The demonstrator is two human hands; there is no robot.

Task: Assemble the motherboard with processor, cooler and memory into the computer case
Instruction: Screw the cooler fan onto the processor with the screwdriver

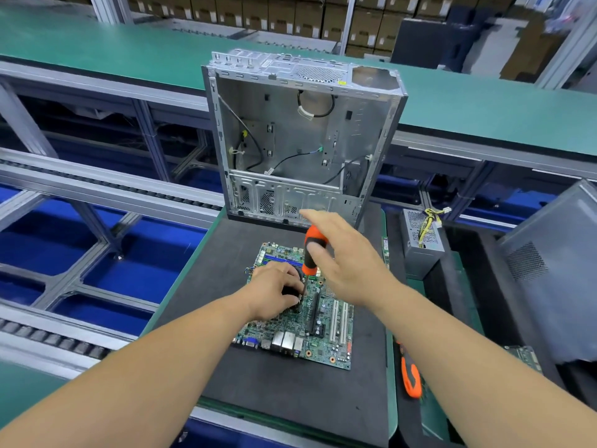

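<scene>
The step in hand is fastening the cooler [292,291] to the motherboard [323,321], which lies flat on the black mat [226,253] before the empty computer case [300,134]. The left hand [274,294] grips the cooler; the right hand [347,257] holds the upright screwdriver [310,253] with thumb and loosely extended fingers. Next, keep the tip seated while turning.

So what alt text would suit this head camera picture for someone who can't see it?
A person's right hand holds an orange screwdriver upright on a green motherboard while the left hand steadies the black cooler. An empty metal computer case stands open behind.
</scene>
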